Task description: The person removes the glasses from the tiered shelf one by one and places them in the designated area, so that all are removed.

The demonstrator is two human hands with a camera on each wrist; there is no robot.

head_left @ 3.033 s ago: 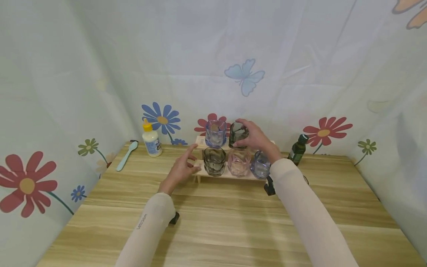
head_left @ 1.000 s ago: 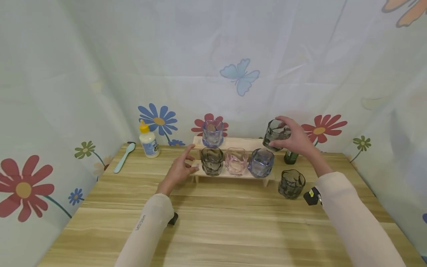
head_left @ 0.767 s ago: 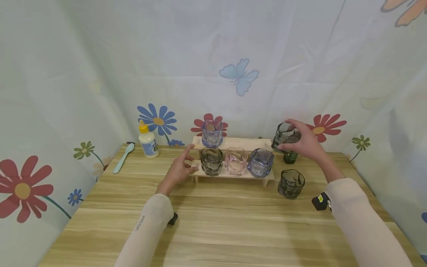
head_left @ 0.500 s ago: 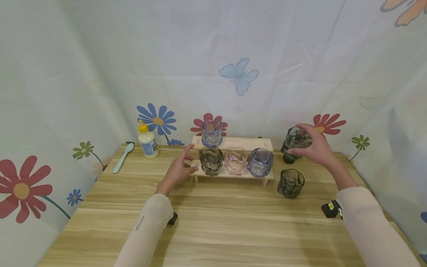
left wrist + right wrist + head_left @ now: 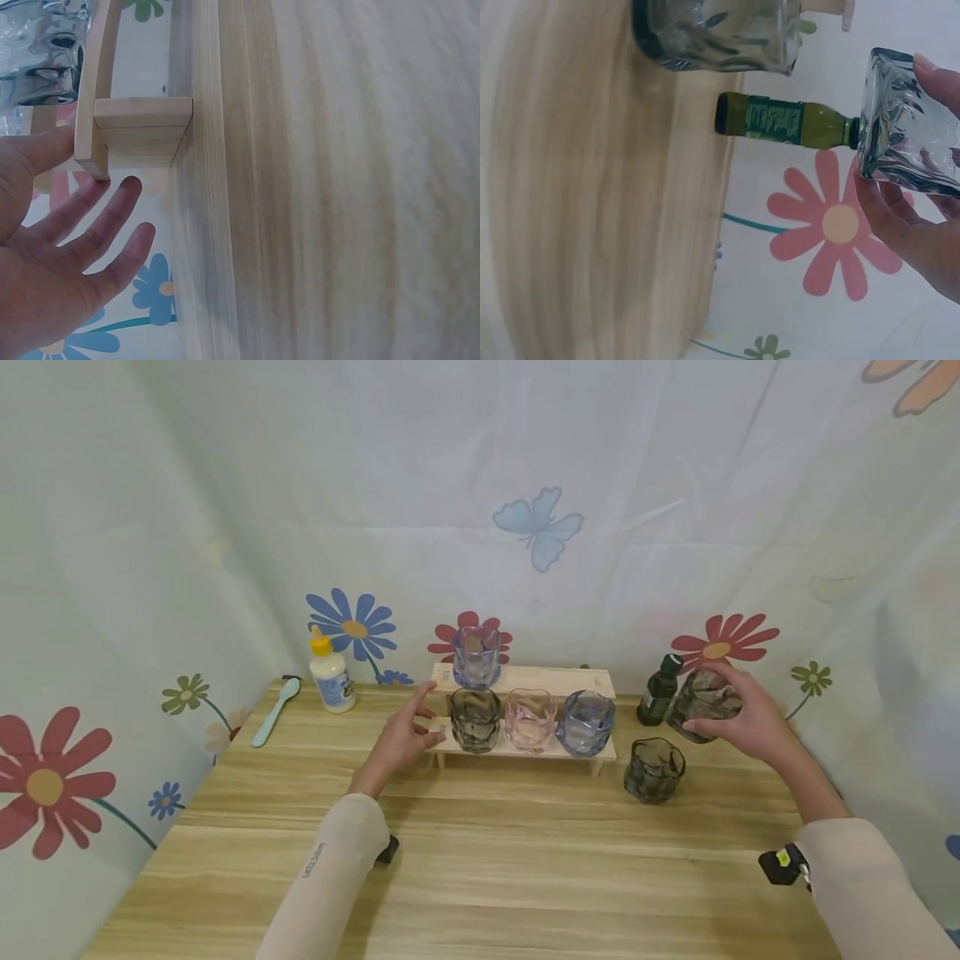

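My right hand (image 5: 738, 710) holds a smoky grey faceted drinking glass (image 5: 699, 708) by its sides, thumb in front and fingers behind. In the right wrist view the glass (image 5: 904, 127) overlaps the cap of a small green bottle (image 5: 787, 120). A second grey glass (image 5: 654, 770) stands on the table in front of the bottle. My left hand (image 5: 405, 739), fingers spread, touches the left end of a two-tier wooden rack (image 5: 547, 680). Its thumb lies at the lower board's end (image 5: 94, 150). Grey, pink (image 5: 529, 722) and blue (image 5: 585, 723) glasses fill the lower tier; a blue glass (image 5: 476, 658) stands at the upper tier's left.
At the back left of the wooden table (image 5: 480, 860) stand a white bottle with a yellow cap (image 5: 332, 672) and, beside it, a mint-green spoon (image 5: 276, 713) lying flat. A flower-printed curtain (image 5: 420, 510) hangs close behind the table's back edge.
My right hand has lifted the grey glass off the upper tier and carried it right, past the green bottle, then lower. My left hand has stayed at the rack.
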